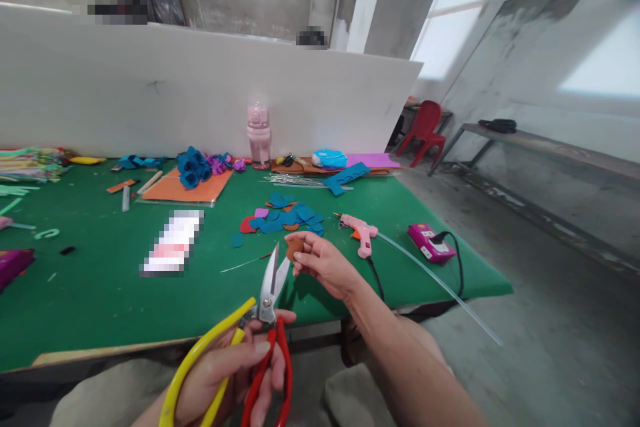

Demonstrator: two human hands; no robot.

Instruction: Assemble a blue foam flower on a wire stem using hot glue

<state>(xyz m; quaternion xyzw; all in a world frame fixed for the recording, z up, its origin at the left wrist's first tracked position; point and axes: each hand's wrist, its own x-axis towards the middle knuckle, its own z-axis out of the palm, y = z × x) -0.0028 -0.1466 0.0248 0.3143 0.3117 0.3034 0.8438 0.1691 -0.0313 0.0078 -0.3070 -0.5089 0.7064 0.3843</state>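
My left hand (225, 370) grips scissors (268, 293) that have one yellow and one red looped handle. Their blades point away from me and stand a little apart. In my right hand (320, 260), thumb and fingers pinch a small brown piece (295, 250), which looks like felt, at the blade tips. Whether a blade touches it I cannot tell. Just beyond lies a loose pile of blue cut pieces (303, 213), with a red piece (247, 225) and a pink one among them. A thin wire (245, 263) lies left of the blades.
A pink glue gun (360, 233) with a long clear stick and a cord lies right of my right hand, near a magenta box (431, 243). Blue flowers (193, 167) rest on an orange sheet (210, 188). A pink bottle (259, 137) stands before the white partition (200, 87).
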